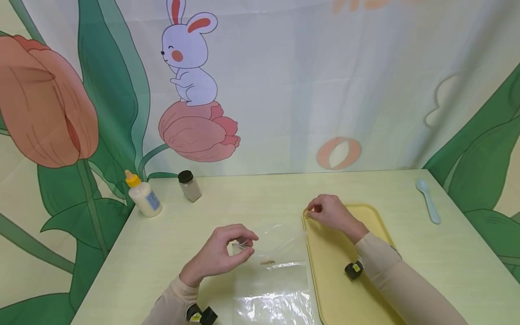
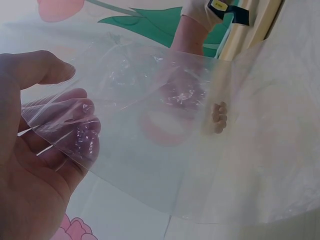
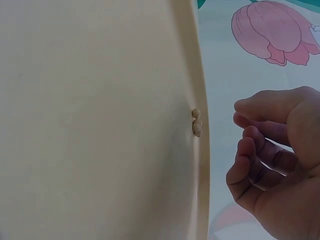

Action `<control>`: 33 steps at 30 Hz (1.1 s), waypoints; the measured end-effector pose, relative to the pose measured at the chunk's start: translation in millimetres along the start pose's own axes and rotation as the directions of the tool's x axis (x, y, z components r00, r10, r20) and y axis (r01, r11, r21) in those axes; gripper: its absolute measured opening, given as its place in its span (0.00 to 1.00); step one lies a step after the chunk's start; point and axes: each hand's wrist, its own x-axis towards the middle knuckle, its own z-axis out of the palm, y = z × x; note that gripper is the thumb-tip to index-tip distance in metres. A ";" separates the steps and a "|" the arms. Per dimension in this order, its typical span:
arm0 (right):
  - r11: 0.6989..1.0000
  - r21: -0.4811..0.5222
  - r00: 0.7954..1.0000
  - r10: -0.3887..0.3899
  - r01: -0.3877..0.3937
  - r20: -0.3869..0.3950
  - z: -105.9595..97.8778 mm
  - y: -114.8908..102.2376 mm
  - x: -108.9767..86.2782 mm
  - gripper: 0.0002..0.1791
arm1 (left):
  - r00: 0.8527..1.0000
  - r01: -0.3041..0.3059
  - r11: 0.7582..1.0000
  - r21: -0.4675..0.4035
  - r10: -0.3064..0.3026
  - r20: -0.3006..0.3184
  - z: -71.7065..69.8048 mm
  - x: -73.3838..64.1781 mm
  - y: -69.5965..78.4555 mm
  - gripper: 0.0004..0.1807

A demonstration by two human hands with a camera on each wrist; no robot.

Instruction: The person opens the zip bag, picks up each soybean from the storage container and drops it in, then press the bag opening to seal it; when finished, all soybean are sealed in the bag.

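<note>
My left hand (image 1: 223, 250) holds the upper left edge of a clear plastic bag (image 1: 276, 280). In the left wrist view the film lies over its fingers (image 2: 85, 122), while the thumb stands apart from them. Several small tan, bean-like pieces (image 2: 219, 117) sit in a cluster in the bag. My right hand (image 1: 331, 211) is at the far left corner of a yellow tray (image 1: 345, 248), fingers bent and thumb close to the index finger. Nothing shows between its fingertips in the right wrist view. Similar tan pieces (image 3: 196, 122) lie against the tray's rim beside that hand.
A glue bottle (image 1: 145, 198) with a yellow cap and a small jar (image 1: 190, 186) with a black lid stand at the table's back left. A pale blue spoon (image 1: 428, 203) lies at the far right. A printed curtain (image 1: 264, 90) hangs behind the table.
</note>
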 end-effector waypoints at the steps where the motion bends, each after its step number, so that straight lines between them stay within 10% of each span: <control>1: 1.000 -0.006 1.000 0.007 -0.007 0.006 0.4 1.3 0.3 0.03 | 1.000 0.000 1.000 -0.002 0.000 0.000 0.2 0.1 -0.2 0.09; 33: 0.981 -0.159 0.988 0.125 -0.110 0.088 11.8 9.4 8.3 0.03 | 1.000 -0.006 1.000 -0.016 0.006 0.002 1.2 -0.2 -0.7 0.09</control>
